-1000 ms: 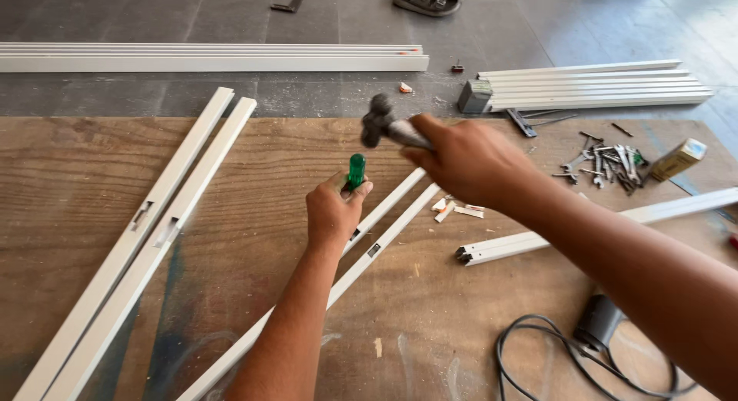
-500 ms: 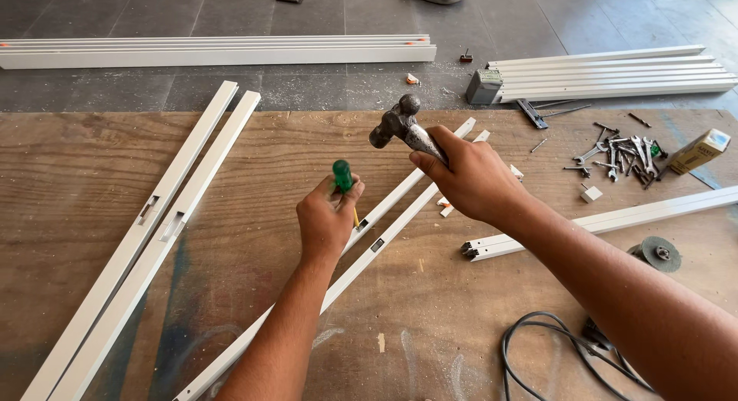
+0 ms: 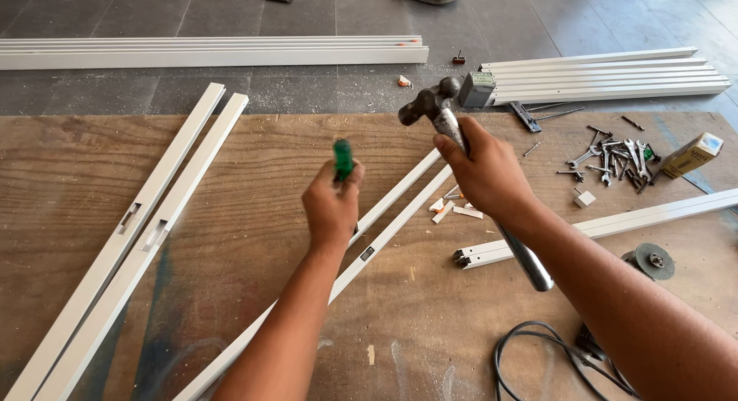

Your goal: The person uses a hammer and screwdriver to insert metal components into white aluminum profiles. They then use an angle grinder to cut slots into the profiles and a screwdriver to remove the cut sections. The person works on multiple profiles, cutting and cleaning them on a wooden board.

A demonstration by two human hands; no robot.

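Now the left hand (image 3: pixel 332 209) is gripping a green-handled tool (image 3: pixel 343 159) upright on the white metal strip (image 3: pixel 388 220) lying across the board — right hand (image 3: pixel 486 174) wrapping a raised hammer (image 3: pixel 430 105), poising to strike.

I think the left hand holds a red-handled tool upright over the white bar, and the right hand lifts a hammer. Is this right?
Not quite: the head view shows the handle is green, not red. The left hand holds the green-handled tool upright over the white bar, and the right hand lifts the hammer.
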